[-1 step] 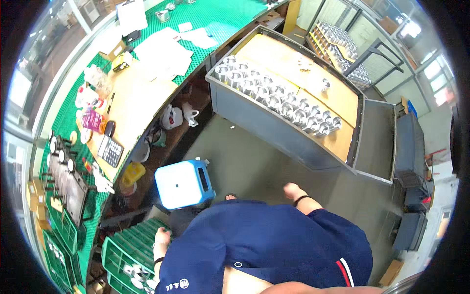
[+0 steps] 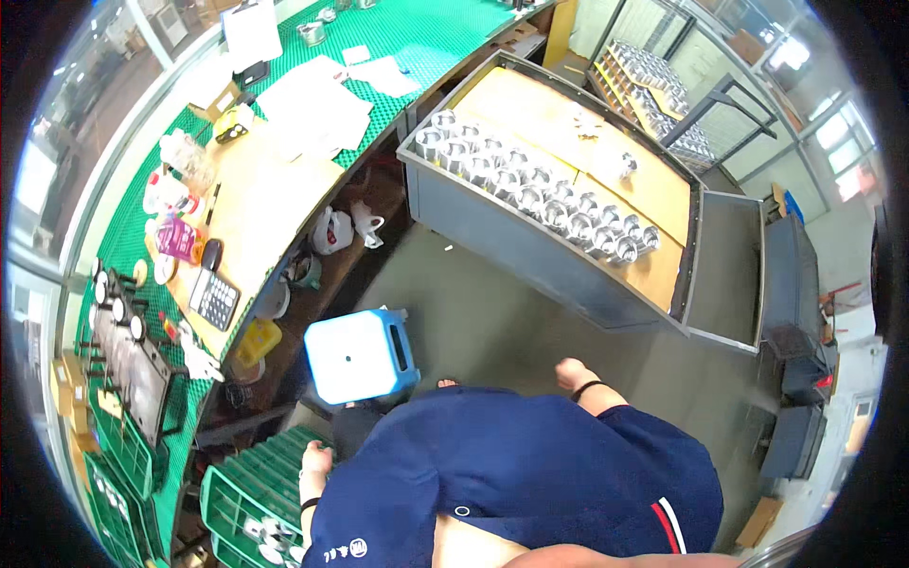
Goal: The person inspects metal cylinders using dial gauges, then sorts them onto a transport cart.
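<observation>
My left hand [image 2: 316, 456] hangs low on the left, beside the ribbed green plastic crates [image 2: 270, 469]. I cannot tell whether it touches them, and its fingers are mostly hidden. A dark band circles each wrist. My right hand [image 2: 571, 372] is held out in front of my body over the floor, its fingers curled in and nothing seen in them. Between my left hand and the workbench stands a light blue plastic stool [image 2: 352, 356] with a slot in its side. White and silvery parts [image 2: 270, 540] lie in the lower crate.
Ahead, a grey metal bin [image 2: 530, 241] holds rows of shiny metal cylinders [image 2: 530, 194] on cardboard. A green-matted bench [image 2: 417, 47] curves along the left with papers [image 2: 317, 109], a calculator [image 2: 216, 301] and bottles. A wire rack [image 2: 653, 90] of metal parts stands far right.
The view has shifted very slightly, so the stool and bench sit a little differently in the picture. Both hands keep nearly the same pose.
</observation>
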The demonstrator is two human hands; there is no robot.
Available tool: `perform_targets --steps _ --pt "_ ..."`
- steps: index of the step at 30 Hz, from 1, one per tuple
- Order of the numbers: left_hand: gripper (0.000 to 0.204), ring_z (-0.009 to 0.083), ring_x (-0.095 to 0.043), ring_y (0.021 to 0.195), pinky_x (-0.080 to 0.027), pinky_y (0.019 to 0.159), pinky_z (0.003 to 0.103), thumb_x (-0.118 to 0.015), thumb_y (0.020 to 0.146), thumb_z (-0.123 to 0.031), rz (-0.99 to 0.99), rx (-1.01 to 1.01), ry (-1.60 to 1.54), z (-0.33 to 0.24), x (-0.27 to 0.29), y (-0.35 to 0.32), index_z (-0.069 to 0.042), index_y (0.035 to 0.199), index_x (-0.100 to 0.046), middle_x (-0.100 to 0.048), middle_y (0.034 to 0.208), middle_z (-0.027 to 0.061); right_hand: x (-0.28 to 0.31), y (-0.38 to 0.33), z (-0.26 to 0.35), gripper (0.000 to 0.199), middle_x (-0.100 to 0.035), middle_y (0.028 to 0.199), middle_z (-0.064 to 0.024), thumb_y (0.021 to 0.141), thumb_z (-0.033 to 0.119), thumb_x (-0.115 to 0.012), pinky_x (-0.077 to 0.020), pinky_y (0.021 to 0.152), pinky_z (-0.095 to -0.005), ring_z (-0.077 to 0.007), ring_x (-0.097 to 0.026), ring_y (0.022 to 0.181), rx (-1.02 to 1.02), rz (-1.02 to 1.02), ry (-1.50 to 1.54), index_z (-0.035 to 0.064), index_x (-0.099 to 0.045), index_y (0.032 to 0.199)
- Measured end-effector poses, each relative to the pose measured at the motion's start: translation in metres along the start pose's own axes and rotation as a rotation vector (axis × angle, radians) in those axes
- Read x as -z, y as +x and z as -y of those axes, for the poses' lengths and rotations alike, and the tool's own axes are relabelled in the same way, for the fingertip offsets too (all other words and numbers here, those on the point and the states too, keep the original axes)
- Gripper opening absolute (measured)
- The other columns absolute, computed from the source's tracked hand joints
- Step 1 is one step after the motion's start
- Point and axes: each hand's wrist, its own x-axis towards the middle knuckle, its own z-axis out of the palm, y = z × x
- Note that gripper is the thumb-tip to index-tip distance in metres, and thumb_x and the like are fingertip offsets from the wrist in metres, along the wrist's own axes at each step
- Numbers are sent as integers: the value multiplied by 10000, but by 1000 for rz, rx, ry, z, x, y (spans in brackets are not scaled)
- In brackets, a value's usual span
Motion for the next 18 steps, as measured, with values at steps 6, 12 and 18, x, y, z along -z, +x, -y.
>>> perform_targets --steps 6,12,18 --pt "453 382 -563 1122 -444 969 442 -559 828 -277 264 -154 13 12 12 119 -22 1202 -552 -604 1149 262 79 -67 86 248 -686 948 -182 866 152 -499 -524 718 -415 -285 -677 828 14 11 -409 -6 -689 887" --pt "490 394 -527 1166 -424 995 450 -530 837 -313 294 -108 -26 -11 94 182 12 1203 -537 -576 1203 267 183 -45 267 293 -693 889 -108 885 154 -527 -538 654 -339 -186 -668 696 -244 -287 609 44 -610 1143" --pt "515 322 -605 1080 -468 937 421 -641 819 -350 26 -227 -458 -41 203 173 -53 1229 -544 -631 1128 220 340 41 419 308 -666 927 -78 891 147 -573 -530 688 -308 -146 -636 732 447 -494 375 44 -598 1180"
